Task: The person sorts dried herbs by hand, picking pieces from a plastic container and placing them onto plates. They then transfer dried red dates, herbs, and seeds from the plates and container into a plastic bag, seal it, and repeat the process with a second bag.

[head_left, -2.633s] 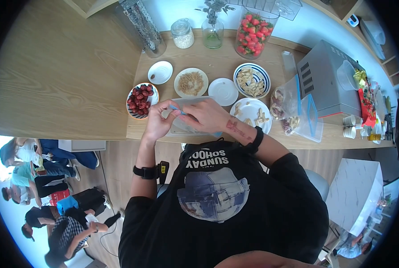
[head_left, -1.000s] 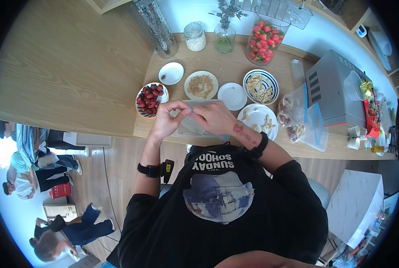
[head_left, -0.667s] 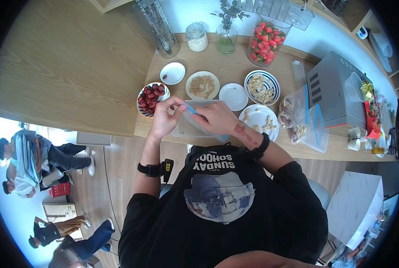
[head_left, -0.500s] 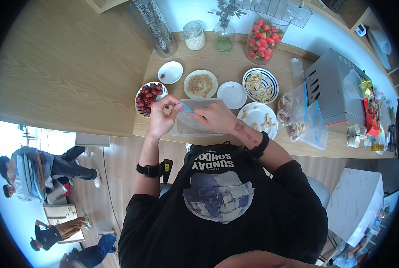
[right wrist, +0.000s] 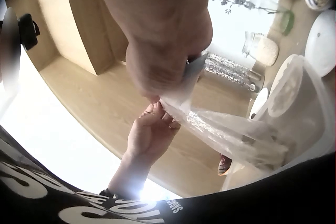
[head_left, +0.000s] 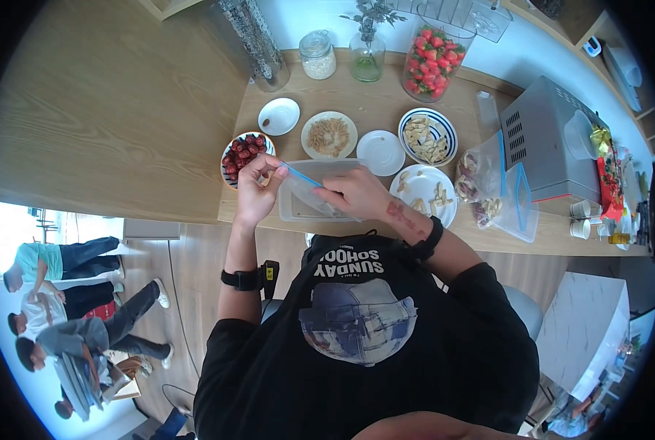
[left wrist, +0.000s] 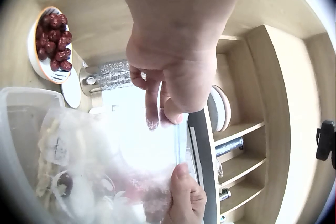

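Observation:
A clear zip bag with a blue strip [head_left: 299, 174] is stretched between the two hands. My left hand [head_left: 257, 192] pinches one end of the strip, beside the bowl of red dates [head_left: 228, 173]. The other end is pinched by my right hand [head_left: 358, 193]. Pale pieces show through the bag [left wrist: 79, 150] in the left wrist view. Under the bag stands a clear plastic tub [head_left: 289, 208]. In the right wrist view the bag [right wrist: 220, 129] hangs down from the fingers toward the tub.
Behind the tub are a plate of thin strips [head_left: 329, 135] and small white plates [head_left: 380, 153]. To the right are a striped bowl [head_left: 452, 139], a plate of pale pieces [head_left: 420, 192], filled bags [head_left: 468, 174] and a grey appliance [head_left: 536, 147]. A strawberry jar [head_left: 431, 62] stands behind.
My left hand has moved left, away from the right one, and more of the blue strip shows between them. The hands still hold the bag. People in the background have moved.

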Demonstrator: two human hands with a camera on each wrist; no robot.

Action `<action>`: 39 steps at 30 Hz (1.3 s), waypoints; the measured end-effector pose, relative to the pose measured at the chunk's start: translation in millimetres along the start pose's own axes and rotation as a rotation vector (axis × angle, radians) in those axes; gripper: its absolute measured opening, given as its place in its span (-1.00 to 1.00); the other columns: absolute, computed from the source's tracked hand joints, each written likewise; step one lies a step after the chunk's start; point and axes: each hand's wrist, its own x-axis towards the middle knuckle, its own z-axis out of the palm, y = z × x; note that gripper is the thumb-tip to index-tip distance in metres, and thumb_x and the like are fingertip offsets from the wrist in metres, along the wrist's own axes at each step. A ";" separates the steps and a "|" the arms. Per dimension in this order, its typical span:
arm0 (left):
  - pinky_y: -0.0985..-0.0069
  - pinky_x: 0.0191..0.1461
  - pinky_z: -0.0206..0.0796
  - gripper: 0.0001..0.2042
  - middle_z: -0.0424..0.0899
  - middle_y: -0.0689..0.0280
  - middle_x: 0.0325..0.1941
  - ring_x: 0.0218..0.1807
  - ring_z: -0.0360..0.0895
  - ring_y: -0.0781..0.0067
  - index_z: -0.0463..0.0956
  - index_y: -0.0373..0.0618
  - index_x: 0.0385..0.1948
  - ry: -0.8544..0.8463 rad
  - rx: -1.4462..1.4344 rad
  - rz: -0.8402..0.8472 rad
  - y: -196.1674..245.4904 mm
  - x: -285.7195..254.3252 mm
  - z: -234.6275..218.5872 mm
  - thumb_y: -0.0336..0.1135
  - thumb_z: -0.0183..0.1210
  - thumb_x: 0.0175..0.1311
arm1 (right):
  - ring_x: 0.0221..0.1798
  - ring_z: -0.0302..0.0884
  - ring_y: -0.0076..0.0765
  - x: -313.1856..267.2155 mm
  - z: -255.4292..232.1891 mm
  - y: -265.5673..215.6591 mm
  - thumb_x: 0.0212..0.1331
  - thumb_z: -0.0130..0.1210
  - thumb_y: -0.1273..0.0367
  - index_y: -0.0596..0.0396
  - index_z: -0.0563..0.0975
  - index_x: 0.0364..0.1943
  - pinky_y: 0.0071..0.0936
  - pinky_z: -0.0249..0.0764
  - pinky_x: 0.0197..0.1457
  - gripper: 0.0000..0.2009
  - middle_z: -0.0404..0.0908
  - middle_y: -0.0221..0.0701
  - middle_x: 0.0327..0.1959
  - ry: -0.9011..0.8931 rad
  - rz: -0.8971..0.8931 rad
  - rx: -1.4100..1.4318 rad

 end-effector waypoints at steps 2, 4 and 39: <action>0.65 -0.26 0.18 -0.95 0.62 0.45 -0.43 -0.36 0.43 0.70 0.59 -0.18 -0.39 0.021 -0.033 -0.014 0.0 -0.1 -1.0 -0.49 0.25 0.29 | -0.57 0.46 0.04 1.2 -5.1 -3.2 0.28 0.19 0.23 0.12 0.48 -0.63 -0.15 0.35 -0.47 -0.63 0.48 -0.23 -0.67 0.012 0.003 0.030; 0.64 -0.25 0.17 -0.95 0.63 0.46 -0.43 -0.35 0.43 0.72 0.59 -0.17 -0.39 0.019 -0.038 -0.020 0.3 0.5 -4.8 -0.48 0.26 0.29 | -0.57 0.47 0.03 -0.9 -6.1 -0.5 0.29 0.19 0.22 0.11 0.49 -0.62 -0.16 0.35 -0.47 -0.64 0.49 -0.23 -0.67 0.005 -0.014 -0.007; 0.64 -0.19 0.24 -0.93 0.69 0.45 -0.38 -0.29 0.55 0.70 0.57 -0.15 -0.35 0.073 -0.019 -0.049 -29.1 -17.6 -14.2 -0.41 0.24 0.34 | -0.62 0.47 -0.02 -34.0 -22.4 4.2 0.29 0.17 0.21 0.04 0.46 -0.62 -0.18 0.34 -0.54 -0.65 0.47 -0.28 -0.72 0.001 0.027 -0.058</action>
